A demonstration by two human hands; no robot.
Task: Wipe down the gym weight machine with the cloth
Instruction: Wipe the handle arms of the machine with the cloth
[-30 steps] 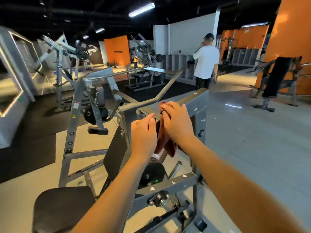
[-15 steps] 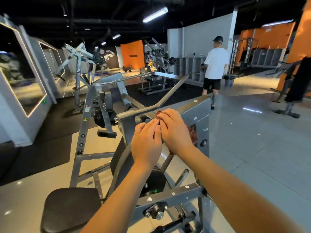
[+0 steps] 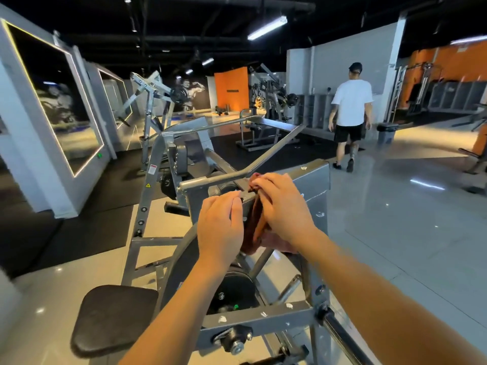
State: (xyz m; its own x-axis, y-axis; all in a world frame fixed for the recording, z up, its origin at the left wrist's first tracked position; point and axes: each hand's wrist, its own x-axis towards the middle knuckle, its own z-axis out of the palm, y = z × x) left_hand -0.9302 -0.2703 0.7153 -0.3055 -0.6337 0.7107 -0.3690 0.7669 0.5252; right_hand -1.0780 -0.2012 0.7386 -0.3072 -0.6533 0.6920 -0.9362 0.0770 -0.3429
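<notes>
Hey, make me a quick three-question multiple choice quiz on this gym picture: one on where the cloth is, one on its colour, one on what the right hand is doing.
1. Where is the cloth?
A. On the black seat.
B. On the top frame of the weight machine, under the right hand.
C. On the floor.

2. What colour is the cloth?
A. Blue.
B. White.
C. Reddish-brown.

3. What is the right hand doing?
A. Gripping the cloth.
B. Hanging idle.
C. Holding a bottle.

Answers:
1 B, the cloth hangs down from the frame's top edge below that hand.
2 C, its folds show reddish-brown.
3 A, its fingers curl over the cloth.
</notes>
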